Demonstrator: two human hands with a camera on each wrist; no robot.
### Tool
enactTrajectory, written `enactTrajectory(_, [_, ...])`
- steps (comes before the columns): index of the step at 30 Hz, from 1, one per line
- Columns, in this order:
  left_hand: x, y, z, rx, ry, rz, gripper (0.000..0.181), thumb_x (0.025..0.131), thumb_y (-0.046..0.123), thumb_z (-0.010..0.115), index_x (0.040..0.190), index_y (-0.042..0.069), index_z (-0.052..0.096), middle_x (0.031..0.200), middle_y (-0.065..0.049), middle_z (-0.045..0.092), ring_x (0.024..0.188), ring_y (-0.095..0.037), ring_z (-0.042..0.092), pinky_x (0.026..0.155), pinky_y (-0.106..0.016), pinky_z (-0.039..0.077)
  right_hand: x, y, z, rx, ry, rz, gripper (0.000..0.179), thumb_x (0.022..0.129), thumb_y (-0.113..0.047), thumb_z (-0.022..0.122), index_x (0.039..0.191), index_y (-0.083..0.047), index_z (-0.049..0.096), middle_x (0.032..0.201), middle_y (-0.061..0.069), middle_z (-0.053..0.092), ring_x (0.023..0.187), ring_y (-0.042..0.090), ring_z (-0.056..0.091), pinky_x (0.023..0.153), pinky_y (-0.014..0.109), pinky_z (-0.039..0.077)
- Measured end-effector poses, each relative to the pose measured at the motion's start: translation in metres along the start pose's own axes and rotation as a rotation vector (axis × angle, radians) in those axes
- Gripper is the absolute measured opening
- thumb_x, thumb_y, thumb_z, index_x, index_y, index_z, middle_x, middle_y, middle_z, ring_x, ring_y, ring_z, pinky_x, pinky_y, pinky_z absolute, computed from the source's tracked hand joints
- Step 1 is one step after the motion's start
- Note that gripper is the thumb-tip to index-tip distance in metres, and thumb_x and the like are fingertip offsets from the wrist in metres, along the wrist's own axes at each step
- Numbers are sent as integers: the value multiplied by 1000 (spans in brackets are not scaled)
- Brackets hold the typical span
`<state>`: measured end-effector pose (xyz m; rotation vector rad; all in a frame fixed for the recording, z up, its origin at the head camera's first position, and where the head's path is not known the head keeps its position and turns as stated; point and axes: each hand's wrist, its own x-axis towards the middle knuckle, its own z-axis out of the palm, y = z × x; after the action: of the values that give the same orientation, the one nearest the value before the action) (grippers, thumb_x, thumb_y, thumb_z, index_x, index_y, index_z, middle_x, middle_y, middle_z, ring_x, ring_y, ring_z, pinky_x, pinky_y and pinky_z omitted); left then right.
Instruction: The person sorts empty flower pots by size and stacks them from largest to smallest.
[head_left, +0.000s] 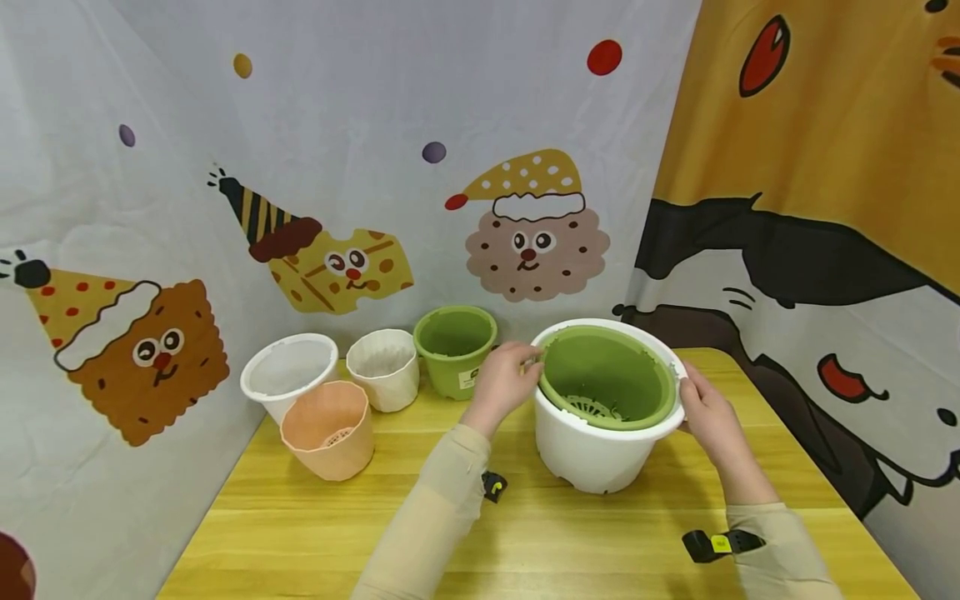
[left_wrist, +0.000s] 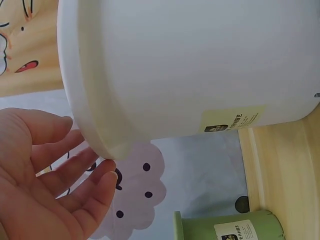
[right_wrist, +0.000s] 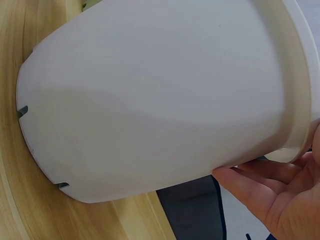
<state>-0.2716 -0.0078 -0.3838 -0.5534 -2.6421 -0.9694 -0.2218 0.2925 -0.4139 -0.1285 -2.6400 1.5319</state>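
Note:
On the right of the table, a green plant pot [head_left: 607, 375] sits nested inside a larger white plant pot [head_left: 592, 458], slightly tilted. My right hand [head_left: 708, 417] grips the white pot's rim at its right side, thumb over the edge and fingers against the outer wall, as the right wrist view shows from below. My left hand [head_left: 506, 383] is at the opposite side, its loosely bent fingers right at the rim. In the left wrist view, the left thumb lies near the rim, apart from the fingertips. The slotted base of the green pot shows inside.
To the left stand a second green pot [head_left: 453, 379] with a label, a small white pot [head_left: 386, 383], a peach pot [head_left: 333, 450] and a wider white pot [head_left: 288, 400]. A printed cloth [head_left: 360, 100] hangs behind the wooden table [head_left: 315, 533].

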Motion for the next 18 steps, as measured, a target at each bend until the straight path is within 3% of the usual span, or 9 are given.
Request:
enactTrajectory(8, [-7, -4, -3, -80, 54, 6, 31, 94, 14, 64, 124, 4, 68, 120, -12, 67, 100, -25, 66, 85, -35, 55, 0, 1, 0, -6, 3, -4, 63, 106, -43, 22, 158, -8, 19, 155, 30, 26, 122, 41, 48, 79, 30, 58])
enactTrajectory(18, [-14, -15, -4, -162, 128, -34, 36, 93, 13, 66, 127, 0, 65, 119, -15, 67, 104, -28, 65, 90, -40, 54, 1, 1, 1, -11, 10, 4, 63, 106, -43, 22, 158, -8, 19, 154, 30, 28, 119, 40, 50, 76, 27, 57])
